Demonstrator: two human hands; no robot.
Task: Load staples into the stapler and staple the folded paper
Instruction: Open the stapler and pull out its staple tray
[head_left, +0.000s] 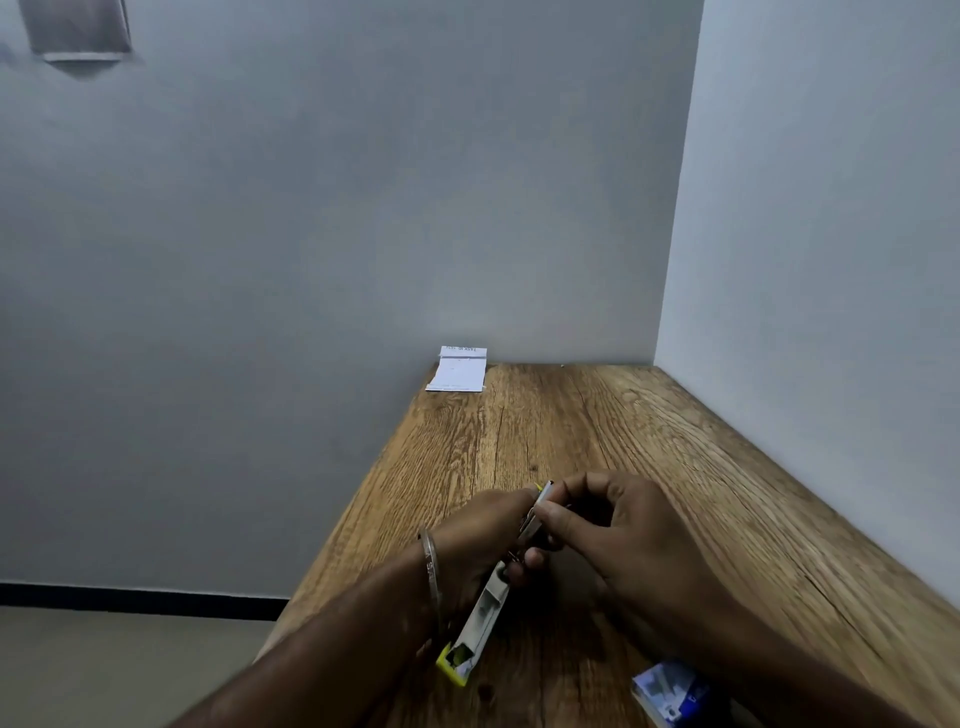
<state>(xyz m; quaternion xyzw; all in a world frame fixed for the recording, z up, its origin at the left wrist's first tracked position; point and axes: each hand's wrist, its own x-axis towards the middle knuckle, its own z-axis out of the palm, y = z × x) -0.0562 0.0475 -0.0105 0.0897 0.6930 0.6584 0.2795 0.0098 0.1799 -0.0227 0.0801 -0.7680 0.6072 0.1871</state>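
Note:
A yellow and metal stapler (480, 621) is held above the wooden table (649, 441), swung open with its lid pointing back toward me. My left hand (483, 540) grips its body from the left. My right hand (623, 535) pinches the front metal end of the stapler between thumb and forefinger; whether it also holds staples is hidden. A small blue and white staple box (667, 693) lies on the table near the bottom edge, under my right forearm. The folded white paper (457, 370) lies at the table's far left corner, against the wall.
The table fits into a corner, with grey walls behind it and along its right side. Its left edge drops to the floor. A metal bangle (431, 566) circles my left wrist.

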